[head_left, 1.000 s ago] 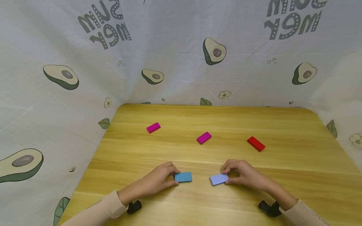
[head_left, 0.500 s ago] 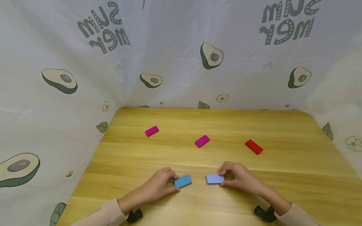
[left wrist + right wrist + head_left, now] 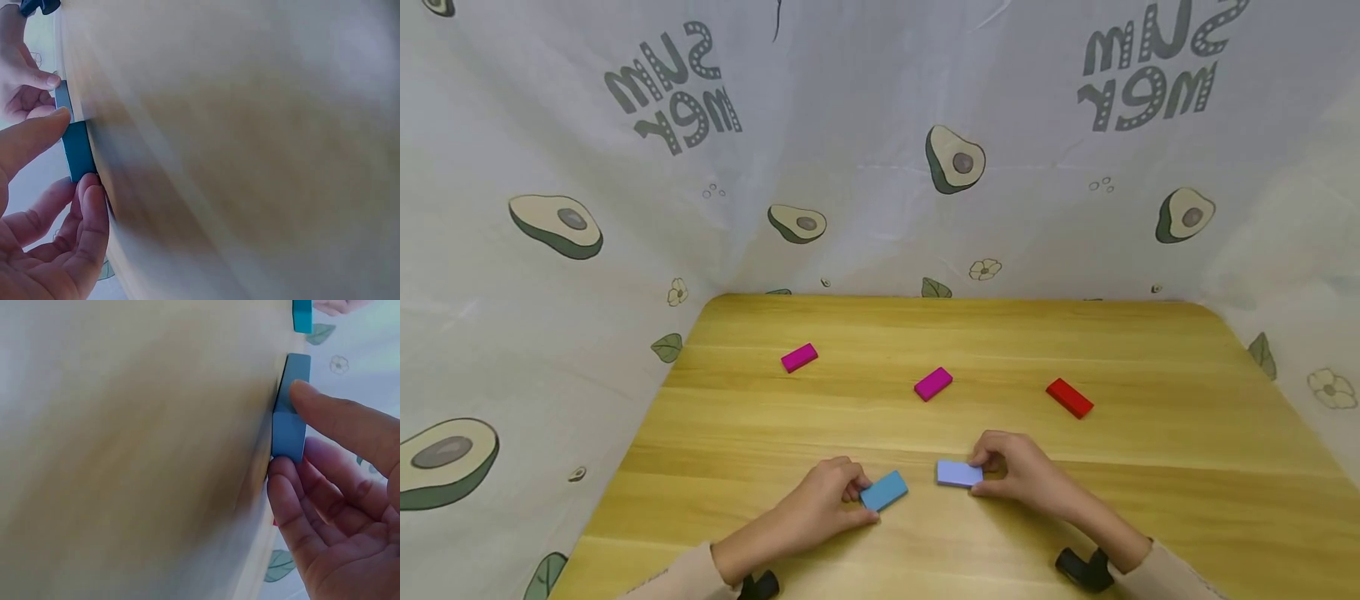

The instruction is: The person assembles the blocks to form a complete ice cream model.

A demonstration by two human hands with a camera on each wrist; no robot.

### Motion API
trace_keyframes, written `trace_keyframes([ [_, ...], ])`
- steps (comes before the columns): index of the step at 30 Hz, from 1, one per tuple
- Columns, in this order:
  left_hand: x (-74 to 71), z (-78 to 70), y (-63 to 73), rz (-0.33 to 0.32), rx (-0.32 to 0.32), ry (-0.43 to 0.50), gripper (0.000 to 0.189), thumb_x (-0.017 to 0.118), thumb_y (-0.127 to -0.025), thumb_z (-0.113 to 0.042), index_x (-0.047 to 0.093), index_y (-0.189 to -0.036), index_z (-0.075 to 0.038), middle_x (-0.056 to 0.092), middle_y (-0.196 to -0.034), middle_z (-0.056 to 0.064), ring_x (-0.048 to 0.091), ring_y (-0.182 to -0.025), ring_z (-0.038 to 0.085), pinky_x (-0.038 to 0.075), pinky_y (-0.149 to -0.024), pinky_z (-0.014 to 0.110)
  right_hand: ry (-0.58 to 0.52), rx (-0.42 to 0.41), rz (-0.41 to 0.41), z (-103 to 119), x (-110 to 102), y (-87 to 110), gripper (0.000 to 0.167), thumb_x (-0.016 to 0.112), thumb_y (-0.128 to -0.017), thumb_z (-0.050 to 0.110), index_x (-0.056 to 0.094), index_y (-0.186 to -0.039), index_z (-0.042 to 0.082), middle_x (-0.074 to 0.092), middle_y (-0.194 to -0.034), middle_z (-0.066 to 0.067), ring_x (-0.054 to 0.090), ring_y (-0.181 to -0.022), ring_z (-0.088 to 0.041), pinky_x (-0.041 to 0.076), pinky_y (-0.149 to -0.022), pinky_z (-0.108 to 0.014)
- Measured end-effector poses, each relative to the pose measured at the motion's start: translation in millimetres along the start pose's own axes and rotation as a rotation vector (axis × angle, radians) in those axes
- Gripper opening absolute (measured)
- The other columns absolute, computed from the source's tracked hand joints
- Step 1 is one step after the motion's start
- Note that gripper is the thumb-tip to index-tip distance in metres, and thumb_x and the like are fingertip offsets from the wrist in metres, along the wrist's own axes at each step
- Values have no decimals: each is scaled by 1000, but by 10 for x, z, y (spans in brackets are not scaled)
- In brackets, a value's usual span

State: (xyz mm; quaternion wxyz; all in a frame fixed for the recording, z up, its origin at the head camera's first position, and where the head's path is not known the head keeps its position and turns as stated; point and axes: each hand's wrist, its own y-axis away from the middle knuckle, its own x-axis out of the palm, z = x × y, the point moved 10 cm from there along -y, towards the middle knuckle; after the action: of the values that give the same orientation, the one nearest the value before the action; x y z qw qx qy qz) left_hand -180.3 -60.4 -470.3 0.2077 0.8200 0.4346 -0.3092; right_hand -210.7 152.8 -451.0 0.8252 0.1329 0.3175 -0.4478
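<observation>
My left hand (image 3: 827, 510) pinches a flat blue domino-shaped block (image 3: 883, 491) by its long sides, thumb on the near side and fingers on the far side. Its free end points right and away from me. Opposite, a periwinkle block (image 3: 959, 474) of like shape is pinched between the thumb and fingers of my right hand (image 3: 1022, 479). A small gap of tabletop lies between the two blocks. The left wrist view shows the blue block (image 3: 79, 150) low at the wood surface. In the right wrist view, the periwinkle block (image 3: 289, 431) is close against the tabletop.
Farther back on the wooden table (image 3: 760, 425) lie two magenta blocks, one at left (image 3: 800, 357) and one near the middle (image 3: 933, 383). A red block (image 3: 1070, 398) rests at the right. An avocado-print cloth (image 3: 850, 150) hangs behind and beside the table.
The right hand has moved the periwinkle block left, closer to the blue one, and turned it slightly clockwise. The left hand has turned the blue block counterclockwise. The head view has tilted slightly up.
</observation>
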Motion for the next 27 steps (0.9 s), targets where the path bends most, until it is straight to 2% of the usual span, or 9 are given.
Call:
trace_keyframes([
  [10,16,8,-29,-22,-1,17,28,87,-79,-24,70,-93,-6,59,-85,-9,56,-74,-1,52,-66,15,37,10,-24,-19,18,-92,27,90,-73,10,68,-88,8,65,-92,2,60,-80,-10,57,-69,-25],
  [20,14,-62,-66,-54,25,-22,27,88,-78,-26,69,-86,-10,58,-80,-10,54,-69,-1,50,-61,14,25,30,-31,-22,53,-172,27,90,-72,8,68,-87,8,66,-90,2,61,-79,-11,57,-69,-25],
  [27,27,-62,-87,-45,26,-2,29,88,-78,-28,66,-84,-9,60,-80,-8,56,-68,-3,51,-60,14,24,31,-29,-7,70,-228,26,90,-73,10,68,-88,9,65,-89,3,59,-78,-9,56,-68,-24],
])
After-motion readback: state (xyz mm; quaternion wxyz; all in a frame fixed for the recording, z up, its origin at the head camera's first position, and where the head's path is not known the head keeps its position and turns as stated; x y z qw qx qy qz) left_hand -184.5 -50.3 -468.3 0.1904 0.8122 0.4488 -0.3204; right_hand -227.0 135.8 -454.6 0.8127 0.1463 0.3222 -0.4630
